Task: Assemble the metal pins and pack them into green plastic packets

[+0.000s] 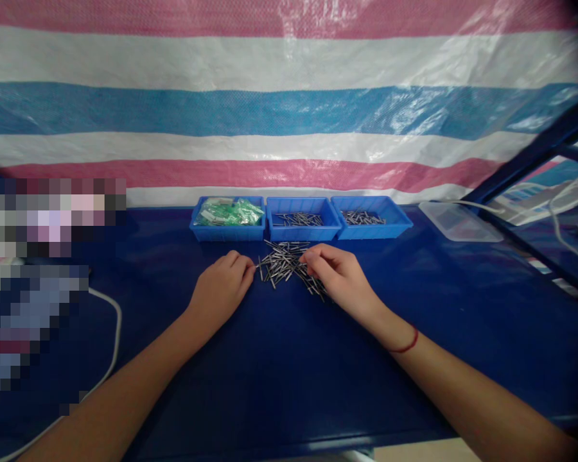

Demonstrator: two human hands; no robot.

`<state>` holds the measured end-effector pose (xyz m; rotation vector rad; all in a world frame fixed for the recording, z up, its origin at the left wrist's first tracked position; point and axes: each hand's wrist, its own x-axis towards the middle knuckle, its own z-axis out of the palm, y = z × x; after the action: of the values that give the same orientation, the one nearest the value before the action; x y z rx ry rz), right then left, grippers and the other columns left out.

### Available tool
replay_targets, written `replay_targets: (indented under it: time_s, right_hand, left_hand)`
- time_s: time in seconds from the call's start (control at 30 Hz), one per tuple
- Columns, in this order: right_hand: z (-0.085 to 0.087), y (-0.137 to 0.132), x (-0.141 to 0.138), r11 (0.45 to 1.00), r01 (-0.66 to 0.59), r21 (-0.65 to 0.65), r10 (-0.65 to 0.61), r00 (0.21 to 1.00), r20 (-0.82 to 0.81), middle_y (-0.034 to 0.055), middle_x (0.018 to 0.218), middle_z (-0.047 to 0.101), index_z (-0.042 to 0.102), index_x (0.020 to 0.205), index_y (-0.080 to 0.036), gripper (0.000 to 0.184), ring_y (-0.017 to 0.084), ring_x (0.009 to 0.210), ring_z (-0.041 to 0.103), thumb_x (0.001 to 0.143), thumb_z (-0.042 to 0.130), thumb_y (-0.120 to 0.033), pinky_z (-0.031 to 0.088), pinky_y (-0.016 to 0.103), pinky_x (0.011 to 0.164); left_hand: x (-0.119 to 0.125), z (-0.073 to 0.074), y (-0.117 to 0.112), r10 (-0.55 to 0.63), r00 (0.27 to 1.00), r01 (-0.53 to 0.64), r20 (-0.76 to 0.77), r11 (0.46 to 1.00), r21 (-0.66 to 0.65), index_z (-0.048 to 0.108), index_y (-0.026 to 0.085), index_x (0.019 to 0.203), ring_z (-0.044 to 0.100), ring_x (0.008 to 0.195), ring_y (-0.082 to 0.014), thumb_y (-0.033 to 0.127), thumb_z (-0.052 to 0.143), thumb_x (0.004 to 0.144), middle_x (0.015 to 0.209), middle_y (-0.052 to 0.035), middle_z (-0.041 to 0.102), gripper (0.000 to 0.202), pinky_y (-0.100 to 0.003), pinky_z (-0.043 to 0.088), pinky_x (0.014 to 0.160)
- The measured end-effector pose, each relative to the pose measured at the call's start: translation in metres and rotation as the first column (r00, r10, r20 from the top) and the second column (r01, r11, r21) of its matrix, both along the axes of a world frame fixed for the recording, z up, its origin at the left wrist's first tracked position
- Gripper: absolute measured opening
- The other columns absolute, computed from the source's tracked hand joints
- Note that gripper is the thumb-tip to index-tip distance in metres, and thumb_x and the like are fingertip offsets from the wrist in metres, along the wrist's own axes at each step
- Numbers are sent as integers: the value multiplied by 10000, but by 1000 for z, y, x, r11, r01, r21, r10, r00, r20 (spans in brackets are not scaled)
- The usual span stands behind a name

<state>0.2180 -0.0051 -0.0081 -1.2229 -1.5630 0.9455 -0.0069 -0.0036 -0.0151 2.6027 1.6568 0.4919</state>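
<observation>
A loose pile of thin metal rods [282, 264], silvery with dark parts and lying in crossed directions, rests on the dark blue tabletop [270, 366]. My left hand [221, 282] is at the pile's left edge, its fingers drawn together; whether a rod is between the fingertips is too small to tell. At the right side of the pile, my right hand [340, 273] has thumb and forefinger pinched together over the rods. What that pinch holds, if anything, blends into the pile. A red cord bracelet [407, 343] circles the right wrist.
Behind the pile stand three blue bins: the left bin [228, 235] holds green-and-clear plastic packets [231, 212], the middle bin [304, 232] and right bin [397, 224] hold metal rods. A clear plastic lid [460, 221] lies right. A white cable [118, 327] curves along the left.
</observation>
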Motion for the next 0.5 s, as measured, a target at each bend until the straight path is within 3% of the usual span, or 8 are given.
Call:
replay_targets:
  time_s: [0.1, 0.2, 0.33, 0.5]
  right_hand:
    - [-1, -3, -2, 996, -40, 75, 32, 994, 105, -7, 634, 568, 649, 758, -167, 224, 112, 557, 490, 872, 517, -307, 373, 241, 525]
    - [-3, -5, -6, 985, -73, 159, 45, 984, 174, 4, 680, 611, 668, 819, -179, 165, 118, 582, 519, 863, 549, -285, 404, 249, 557]
    - [-4, -10, -11, 976, -78, 205, 50, 989, 140, 9, 709, 635, 672, 940, -189, 154, 121, 589, 540, 833, 610, -280, 434, 253, 563]
    - [0, -16, -14, 973, -68, 220, 54, 996, 72, 18, 717, 634, 664, 837, -188, 103, 128, 623, 542, 841, 609, -276, 428, 262, 571]
  left_hand:
    - [1, 3, -2, 23, 999, -24, 49, 999, 23, 569, 162, 941, 577, 814, -178, 265, 374, 974, 924, -53, 577, 223, -293, 431, 745]
    - [5, 7, -6, -2, 978, 9, 211, 999, -32, 534, 169, 910, 562, 826, -174, 266, 348, 983, 906, -42, 555, 222, -301, 429, 772]
    - [14, 10, -15, -57, 913, 121, 404, 984, -135, 520, 185, 887, 542, 799, -159, 272, 360, 980, 859, -19, 540, 204, -290, 424, 760]
    - [22, 10, -24, -84, 867, 205, 492, 959, -198, 523, 190, 892, 538, 806, -158, 270, 377, 976, 855, -19, 543, 186, -290, 419, 770]
